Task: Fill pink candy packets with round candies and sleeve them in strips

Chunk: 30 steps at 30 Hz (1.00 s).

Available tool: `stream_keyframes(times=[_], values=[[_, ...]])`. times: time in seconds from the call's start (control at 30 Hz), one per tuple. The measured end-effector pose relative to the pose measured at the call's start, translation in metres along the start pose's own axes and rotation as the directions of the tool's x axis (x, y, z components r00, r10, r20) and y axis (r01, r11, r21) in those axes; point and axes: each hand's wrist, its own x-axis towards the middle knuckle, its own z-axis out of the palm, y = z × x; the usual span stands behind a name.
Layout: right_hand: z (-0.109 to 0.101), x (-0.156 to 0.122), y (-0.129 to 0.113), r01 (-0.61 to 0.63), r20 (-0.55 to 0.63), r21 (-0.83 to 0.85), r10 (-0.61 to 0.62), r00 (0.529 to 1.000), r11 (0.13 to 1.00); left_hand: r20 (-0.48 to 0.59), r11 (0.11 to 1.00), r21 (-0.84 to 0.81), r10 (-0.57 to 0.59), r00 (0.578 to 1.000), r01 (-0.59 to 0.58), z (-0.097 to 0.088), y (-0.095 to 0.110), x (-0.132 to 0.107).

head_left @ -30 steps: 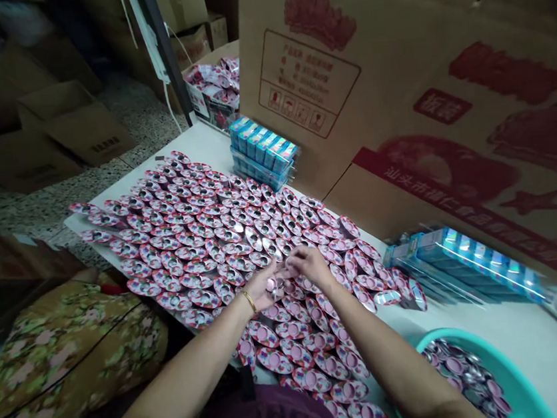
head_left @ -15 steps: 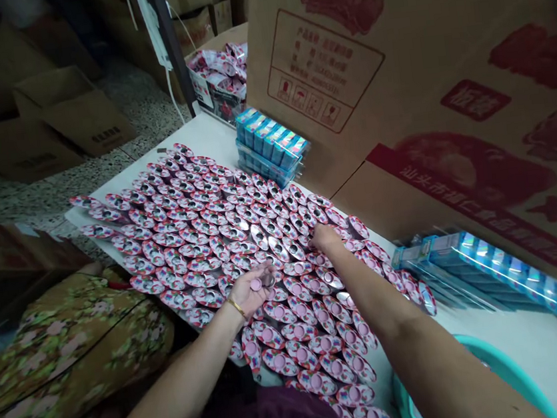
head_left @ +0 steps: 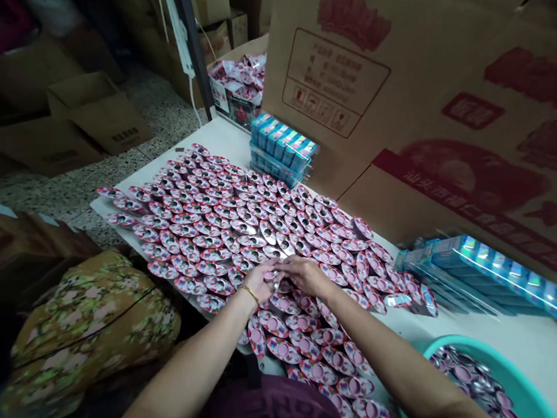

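Observation:
My left hand (head_left: 258, 285), with a gold bracelet at the wrist, is cupped palm up around small round pink and silver pieces (head_left: 276, 280). My right hand (head_left: 309, 276) meets it, fingertips pinched together at those pieces; whether they grip one is hidden. Beneath both hands, rows of oval red-and-white printed packs (head_left: 209, 268) cover much of the white table. Packs at the far left show dark round centres. Nearer my body, the packs have pink discs (head_left: 306, 348) in their centres.
A turquoise tub (head_left: 510, 360) at lower right holds many loose pink and silver pieces (head_left: 463, 374). Blue packages (head_left: 281, 145) stand at the back, more (head_left: 487, 272) at right. A large printed carton (head_left: 345, 174) walls the far side. Floral cloth (head_left: 100, 316) lies at left.
My right hand has come back from the packs farther off to meet my left hand. The view has shifted slightly, and more of the tub's contents shows.

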Motion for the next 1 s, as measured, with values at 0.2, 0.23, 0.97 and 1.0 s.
stream_keyframes(times=[0.2,0.23,0.97,1.0], values=[[0.000,0.011,0.018,-0.254,-0.167,0.266,0.304,0.938,0.930,-0.015,0.978,-0.200,0.052,0.999,-0.055,-0.005,0.001,0.003],[0.001,0.008,0.018,-0.276,-0.225,0.259,0.336,0.915,0.926,-0.013,0.975,-0.213,0.066,0.998,-0.067,-0.007,0.002,0.004],[0.068,-0.010,-0.031,-0.417,0.007,-0.272,0.435,0.900,0.867,-0.069,0.983,-0.049,0.172,0.983,-0.176,-0.101,0.015,-0.085],[0.073,-0.003,-0.035,-0.407,0.019,-0.331,0.437,0.899,0.852,-0.067,0.982,-0.049,0.176,0.982,-0.180,-0.104,0.015,-0.088]])
